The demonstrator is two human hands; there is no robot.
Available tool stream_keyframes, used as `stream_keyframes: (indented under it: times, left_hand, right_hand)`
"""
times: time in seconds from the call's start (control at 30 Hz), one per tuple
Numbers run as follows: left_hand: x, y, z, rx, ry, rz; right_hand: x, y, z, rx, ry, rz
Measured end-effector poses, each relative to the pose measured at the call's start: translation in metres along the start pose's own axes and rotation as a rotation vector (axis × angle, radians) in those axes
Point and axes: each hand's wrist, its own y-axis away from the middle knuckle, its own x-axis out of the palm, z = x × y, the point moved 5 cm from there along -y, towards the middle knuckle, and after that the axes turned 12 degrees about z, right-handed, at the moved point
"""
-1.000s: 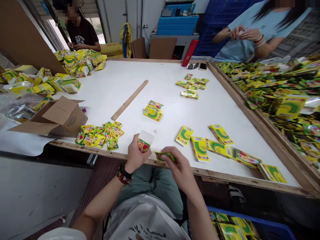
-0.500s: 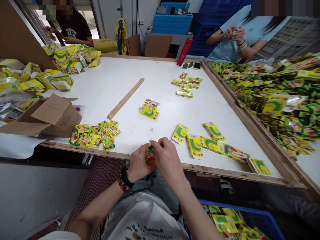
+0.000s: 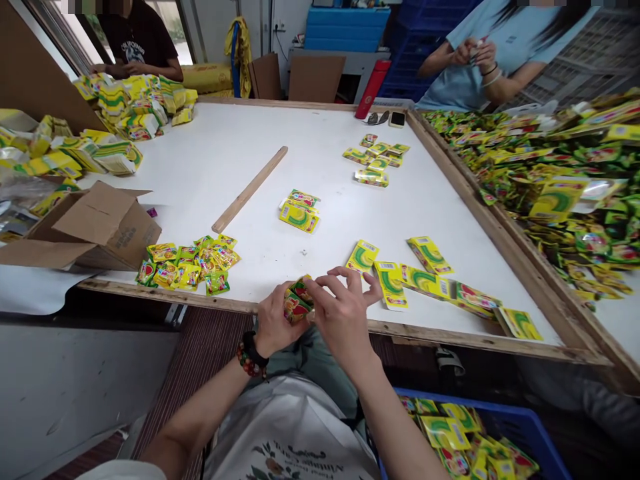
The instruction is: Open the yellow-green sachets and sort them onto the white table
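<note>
One packet (image 3: 299, 301) is gripped in the left hand (image 3: 274, 320). The right hand (image 3: 343, 317), half open, is just beside it.

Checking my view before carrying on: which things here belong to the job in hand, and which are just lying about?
Job: left hand, right hand, sachets in hand, sachet pile.
Lying about: wooden strip, cardboard box, phone.

Ahead of you, daylight comes through a window (image 3: 163, 33) beside a white wall (image 3: 215, 40). Blue plastic crates (image 3: 405, 40) are stacked toward the far right, past flat cardboard sheets (image 3: 317, 79) leaning against a low grey shelf unit (image 3: 300, 60); a tall brown board (image 3: 30, 73) rises on your left.
</note>
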Motion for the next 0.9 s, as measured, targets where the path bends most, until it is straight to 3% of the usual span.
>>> stream_keyframes:
  times: [0.13, 0.3, 0.57, 0.8, 0.9]
  left_hand:
    - [0.003, 0.0, -0.001, 0.038, -0.011, 0.009]
    - [0.002, 0.001, 0.006, -0.022, 0.028, 0.002]
    - [0.003, 0.0, 0.006, 0.004, 0.065, -0.006]
    - [0.002, 0.003, 0.011, -0.04, 0.036, -0.044]
    - [0.003, 0.004, 0.011, -0.036, 0.077, -0.043]
  right_hand:
    - [0.004, -0.008, 0.003, -0.012, -0.004, 0.13]
    - [0.006, -0.007, 0.002, 0.07, -0.119, -0.049]
    - [0.015, 0.002, 0.0, 0.063, -0.239, -0.074]
    - [0.028, 0.004, 0.01, -0.042, -0.385, 0.157]
    - [0.029, 0.009, -0.004, 0.083, -0.603, 0.025]
